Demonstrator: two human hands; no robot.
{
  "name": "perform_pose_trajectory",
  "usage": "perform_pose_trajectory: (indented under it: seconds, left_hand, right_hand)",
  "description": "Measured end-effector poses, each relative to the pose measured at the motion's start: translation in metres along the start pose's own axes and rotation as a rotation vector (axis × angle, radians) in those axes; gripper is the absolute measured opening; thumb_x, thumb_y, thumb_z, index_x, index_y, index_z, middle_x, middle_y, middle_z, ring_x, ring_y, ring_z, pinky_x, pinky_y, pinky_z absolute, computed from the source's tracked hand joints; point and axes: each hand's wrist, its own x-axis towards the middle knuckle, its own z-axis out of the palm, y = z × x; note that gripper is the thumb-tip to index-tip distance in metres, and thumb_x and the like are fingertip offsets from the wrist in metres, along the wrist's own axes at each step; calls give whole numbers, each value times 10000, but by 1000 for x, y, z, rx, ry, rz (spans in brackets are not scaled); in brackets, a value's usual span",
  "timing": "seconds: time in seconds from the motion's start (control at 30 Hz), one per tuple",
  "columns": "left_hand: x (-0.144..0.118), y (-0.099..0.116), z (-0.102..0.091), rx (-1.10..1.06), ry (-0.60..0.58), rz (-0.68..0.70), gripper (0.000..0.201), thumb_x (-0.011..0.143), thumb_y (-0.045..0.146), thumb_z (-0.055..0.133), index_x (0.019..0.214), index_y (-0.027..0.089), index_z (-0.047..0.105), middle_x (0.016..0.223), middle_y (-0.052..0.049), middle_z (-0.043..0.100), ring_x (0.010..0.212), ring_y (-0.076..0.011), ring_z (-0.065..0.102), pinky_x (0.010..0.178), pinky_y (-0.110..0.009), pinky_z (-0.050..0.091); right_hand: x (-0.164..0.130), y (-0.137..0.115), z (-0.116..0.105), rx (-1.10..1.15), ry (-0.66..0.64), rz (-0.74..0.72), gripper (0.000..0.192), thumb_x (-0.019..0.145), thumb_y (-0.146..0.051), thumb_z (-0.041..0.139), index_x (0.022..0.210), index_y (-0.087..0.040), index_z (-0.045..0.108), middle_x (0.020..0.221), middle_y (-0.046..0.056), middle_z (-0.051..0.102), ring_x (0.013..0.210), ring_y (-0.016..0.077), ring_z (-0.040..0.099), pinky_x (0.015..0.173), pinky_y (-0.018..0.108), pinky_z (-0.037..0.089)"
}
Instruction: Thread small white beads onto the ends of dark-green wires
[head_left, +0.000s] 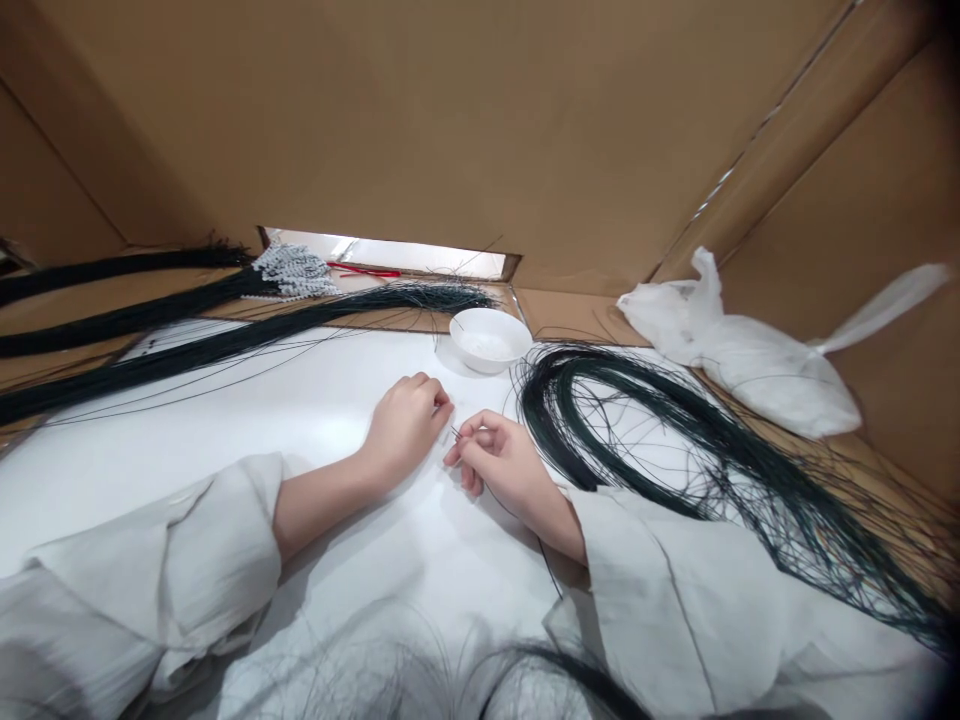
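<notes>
Head view only. Left hand [405, 425] resting mid-worktop, fingers curled in, thumb and forefinger tips pinched right by the right hand's; prob. nipping sth tiny, too small to tell what. Right hand [499, 462] just beside it, fingertips touching or nearly so, closed on a thin dark wire [525, 515] running from the pinch back under the wrist toward the near edge. Short wire tip poking up btw the two pinches.

White worktop [315, 420] carrying all of it, cardboard walls [480, 110] behind and at right. Small white bowl [489, 338] near far edge, just beyond the hands; contents pale, can't make out. Big looped hank of dark green wires [675, 420] at right side, sweeping from by the bowl toward near-right corner, strands loose and spread. Straight wire bundles [187, 350] along far-left edge; one set w/ white beaded tips [294, 270] at far edge, looking finished. White plastic bag [750, 365] at far-right, off the worktop on the cardboard. Red strip [364, 270] by the slot in the back wall.

Progress, judged: some tipped pieces stacked far-left, so part done; large untipped hank at right suggests plenty left. One wire in hand now.
</notes>
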Motion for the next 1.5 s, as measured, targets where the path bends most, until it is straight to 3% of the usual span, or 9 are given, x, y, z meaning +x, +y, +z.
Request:
perform_pose_trajectory:
  seconds: [0.1,0.23,0.37,0.47,0.7,1.0,1.23,1.5]
  left_hand:
    - [-3,-2,-4,-77,8,-30,141,775,228,448,753,169,574,776,-53,591,749,-197,540,677,-304,399]
    - [-13,-5,-11,-379,0,-130,146,780,272,459,804,176,565,734,-13,600,644,-140,539,626,-255,405]
    - [-26,-3,-16,-691,-71,-256,181,744,320,513,800,153,557,713,-12,584,616,-127,538,585,-234,412]
    - [-35,2,-18,-802,-128,-320,166,733,307,528,786,150,543,652,5,548,589,-117,520,572,-228,405]
    - [-41,9,-23,-921,-164,-331,76,732,219,513,768,153,522,662,15,519,621,-105,500,586,-215,389]
    - [-40,8,-25,-971,-205,-390,112,735,221,529,809,138,548,726,-7,545,653,-110,509,637,-232,401]
    - [-39,4,-20,-1006,-187,-360,109,725,220,539,802,145,555,721,2,568,663,-110,526,653,-226,398]
    - [-39,2,-16,-1031,-204,-305,105,747,228,534,802,141,556,703,4,564,638,-103,512,643,-220,400]
  right_hand:
    - [-1,-1,0,-4,-8,24,129,618,-113,464,728,-172,430,584,-11,601,355,56,455,351,170,379]
    - [-1,-2,-1,-17,-35,33,128,618,-119,461,733,-170,439,580,-10,595,367,53,446,346,157,363]
    - [-1,0,-2,-24,-63,7,83,646,-146,469,726,-166,461,579,-4,594,392,57,455,356,153,365]
    - [-1,2,-3,-26,-98,-18,63,668,-156,468,730,-159,473,589,2,598,402,55,458,364,145,360]
    - [0,2,-3,-47,-156,-50,57,693,-141,454,743,-154,479,568,-5,589,387,49,446,362,138,327]
    - [0,2,-3,-37,-146,-22,93,705,-150,485,775,-133,543,561,-7,583,380,47,454,370,148,346]
    - [4,7,-4,-73,-155,-57,140,737,-246,526,764,-115,567,577,11,589,387,55,480,344,146,349]
    - [4,6,-4,-62,-135,-33,74,720,-197,500,698,-133,530,554,0,591,373,58,486,330,146,344]
